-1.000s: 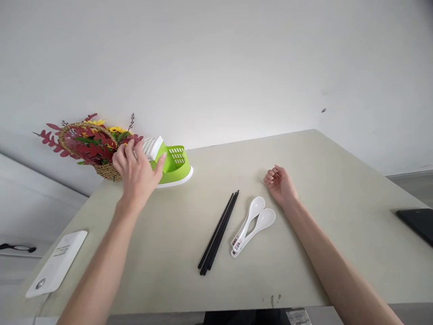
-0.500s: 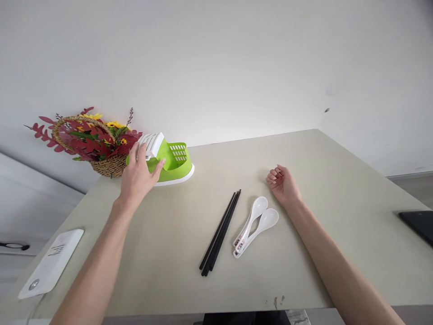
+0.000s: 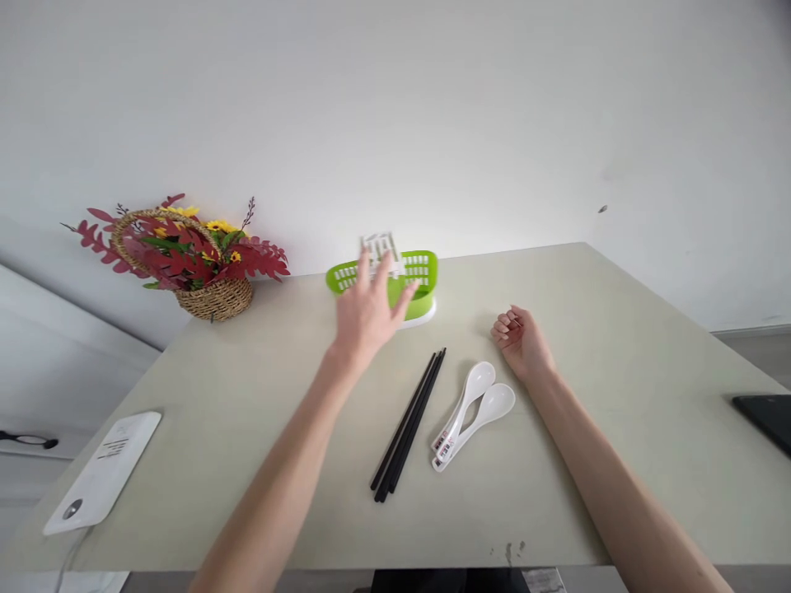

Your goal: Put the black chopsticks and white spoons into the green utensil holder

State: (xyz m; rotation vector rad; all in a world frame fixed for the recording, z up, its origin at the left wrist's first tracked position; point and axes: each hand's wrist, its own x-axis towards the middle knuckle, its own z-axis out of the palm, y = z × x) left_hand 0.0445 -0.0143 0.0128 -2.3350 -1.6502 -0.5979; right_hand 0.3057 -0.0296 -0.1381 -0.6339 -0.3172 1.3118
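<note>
Near the wall at the middle of the table stands a green and white utensil caddy [image 3: 423, 305], with basket-like sides and a white slotted top [image 3: 381, 252]. My left hand [image 3: 368, 313], blurred by motion, grips the caddy, fingers over its slotted top and thumb towards the right-hand basket. It covers part of the caddy's front. My right hand [image 3: 517, 339] rests on the table with its fingers curled in, nothing visible inside. Closest to it lie white spoons [image 3: 475, 416], their handles overlapping. Several black chopsticks [image 3: 409, 427] lie side by side to their left.
A wicker basket [image 3: 216, 300] of red and yellow artificial flowers sits at the back left. On the left edge lies a flat white device [image 3: 105, 469] with a cord. A dark phone-like object [image 3: 766, 420] lies at the right edge. The wall [image 3: 470, 132] rises behind the table.
My left hand has carried the caddy rightwards, from beside the flower basket to the middle of the table's back. My right hand, the spoons and the chopsticks stay in place; the view shifts slightly.
</note>
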